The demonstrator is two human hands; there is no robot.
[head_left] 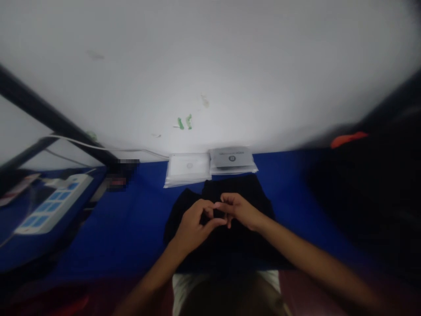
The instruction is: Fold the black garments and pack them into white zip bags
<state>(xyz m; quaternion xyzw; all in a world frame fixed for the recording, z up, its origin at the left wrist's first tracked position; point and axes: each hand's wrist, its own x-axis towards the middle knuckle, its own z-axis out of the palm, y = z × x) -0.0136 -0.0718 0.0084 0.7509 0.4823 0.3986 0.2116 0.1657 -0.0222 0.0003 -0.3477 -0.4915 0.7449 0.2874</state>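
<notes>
A black folded cloth, apparently a garment, lies on the blue tabletop in front of me. Over its middle, my left hand has its fingers curled and its thumb stretched towards the right hand. My right hand meets it from the other side, its fingers bent in a pinch near the left fingertips. The fingertips of both hands come together around a small dark gap. Whether a bit of the black cloth or some tiny thing is between them, I cannot tell.
Behind the cloth, white flat packets and grey printed packets lie against the white wall. On the left are a power strip, a white cable and a dark frame bar. A large dark mass stands at right.
</notes>
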